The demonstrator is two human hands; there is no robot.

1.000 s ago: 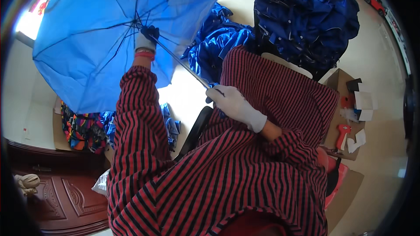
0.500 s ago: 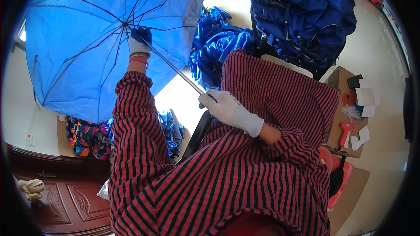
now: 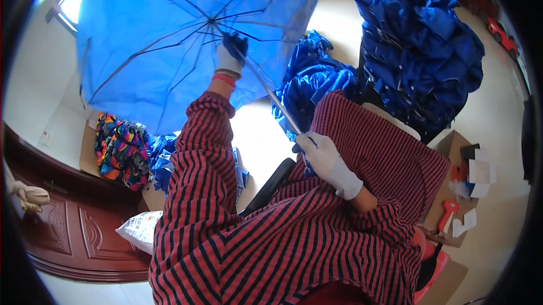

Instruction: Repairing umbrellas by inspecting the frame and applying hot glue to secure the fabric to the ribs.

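A blue umbrella is spread wide at the upper left, the inside of its canopy and its dark ribs facing me. Its metal shaft slants down to the right. My left hand, in a white glove with dark blue palm and fingers, is closed around the shaft just below the hub where the ribs meet. Nearer to me, my right hand, gloved the same way, is wrapped round the shaft's lower end above my lap. The right hand hides that end of the umbrella.
Piles of blue umbrellas and blue fabric lie ahead. Multicoloured folded fabric is at the left, near a dark red door and a white sack. A red-handled tool rests on a cardboard box at the right.
The whole view has shifted, so room, umbrella and hands appear farther right. Both hands keep their places on the shaft, and the canopy stays open.
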